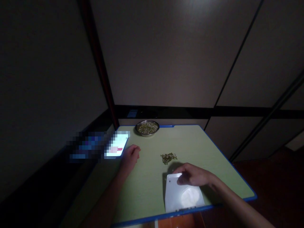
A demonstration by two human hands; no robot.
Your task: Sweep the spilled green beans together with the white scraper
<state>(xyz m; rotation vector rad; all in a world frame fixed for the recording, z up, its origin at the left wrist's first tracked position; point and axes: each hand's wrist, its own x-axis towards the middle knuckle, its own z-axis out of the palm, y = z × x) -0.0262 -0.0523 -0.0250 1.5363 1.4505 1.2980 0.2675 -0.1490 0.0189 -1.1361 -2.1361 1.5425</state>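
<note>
My right hand [193, 174] grips the far rim of a white plastic tray [174, 196], thumb on top and fingers over the edge. The tray sits at the table's near edge, and some small dark specks show along its near side. Just beyond it, a loose patch of small greenish-brown beans or seeds [168, 158] lies on the tabletop. My left hand [132, 154] rests on the table in a loose fist, with nothing visible in it. A round metal bowl [147, 134] at the far left holds many more of the small seeds.
The pale green table [190, 142] has a blue edge. By my left hand stands a lit phone or tablet screen [118, 144], partly pixelated. Dark panelled walls [161, 63] rise behind and to the left. Something orange [181, 220] is below the near edge.
</note>
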